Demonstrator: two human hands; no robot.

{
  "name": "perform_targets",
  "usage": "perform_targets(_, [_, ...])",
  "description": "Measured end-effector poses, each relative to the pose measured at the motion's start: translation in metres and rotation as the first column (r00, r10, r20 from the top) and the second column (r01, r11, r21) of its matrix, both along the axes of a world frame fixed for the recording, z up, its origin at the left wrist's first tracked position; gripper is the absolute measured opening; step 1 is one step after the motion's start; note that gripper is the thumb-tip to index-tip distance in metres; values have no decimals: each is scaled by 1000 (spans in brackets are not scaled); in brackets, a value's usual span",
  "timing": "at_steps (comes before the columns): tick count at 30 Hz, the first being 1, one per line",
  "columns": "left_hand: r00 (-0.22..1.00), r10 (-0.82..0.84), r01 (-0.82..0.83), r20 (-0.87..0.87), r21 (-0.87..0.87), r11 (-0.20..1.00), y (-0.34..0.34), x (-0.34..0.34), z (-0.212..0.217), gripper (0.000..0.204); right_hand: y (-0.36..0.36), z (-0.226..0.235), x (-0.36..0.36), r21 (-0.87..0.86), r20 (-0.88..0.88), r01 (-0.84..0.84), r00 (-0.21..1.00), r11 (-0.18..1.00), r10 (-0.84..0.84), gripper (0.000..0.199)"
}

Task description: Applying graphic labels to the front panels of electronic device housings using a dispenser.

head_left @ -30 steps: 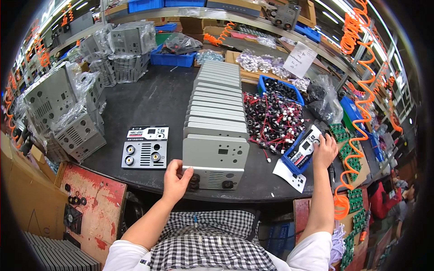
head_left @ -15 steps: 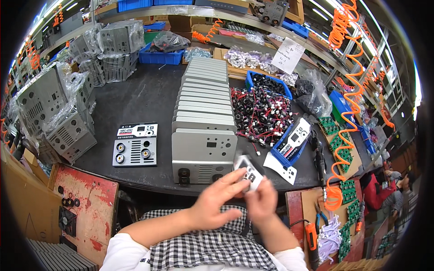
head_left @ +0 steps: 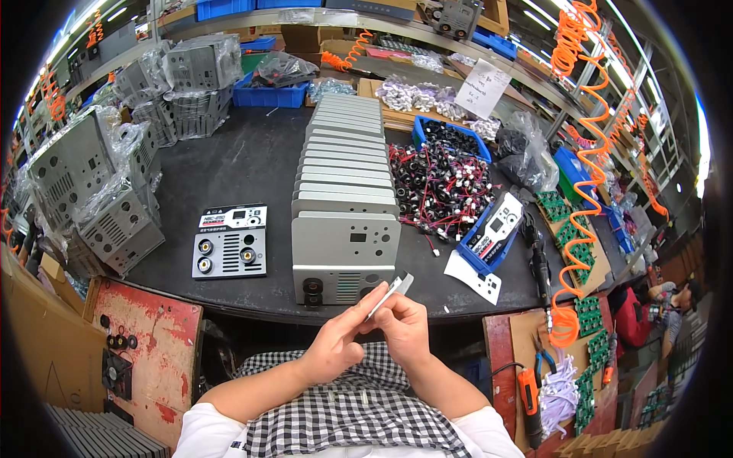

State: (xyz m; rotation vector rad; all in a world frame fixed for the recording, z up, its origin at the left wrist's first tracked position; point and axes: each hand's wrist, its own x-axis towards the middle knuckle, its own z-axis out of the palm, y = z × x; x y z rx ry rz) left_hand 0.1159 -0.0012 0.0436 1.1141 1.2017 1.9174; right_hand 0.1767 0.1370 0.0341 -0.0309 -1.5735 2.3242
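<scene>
Cluttered workshop counter [head_left: 229,164] lies before the person. Nearest, left hand [head_left: 336,345] and right hand [head_left: 402,327] meet, fingers pinching a thin white label strip [head_left: 391,295] above the lap. Beyond stands a row of grey metal housings [head_left: 343,191], then a pile of wired connectors [head_left: 439,187].

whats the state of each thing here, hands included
left hand: pinching the label strip
right hand: pinching the label strip
label strip: held edge-on, tilted, above the lap
front grey metal case: upright on the table, untouched
loose faceplate: lying flat, face up
blue tray of labels: open
</scene>
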Motion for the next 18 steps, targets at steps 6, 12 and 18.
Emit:
perform_targets(6, [990,86,-87,-115,-3,996,3,-1,-8,101,2,7,-1,-61,86,-37,995,997,42,16])
perform_targets(12, [976,170,-178,-135,-52,983,1,-3,-16,77,-1,-1,-5,-75,43,-56,997,996,59,12])
perform_targets(18, [968,221,-232,-116,-89,969,3,-1,-14,53,-3,1,-4,335,-106,152,987,930,-123,11])
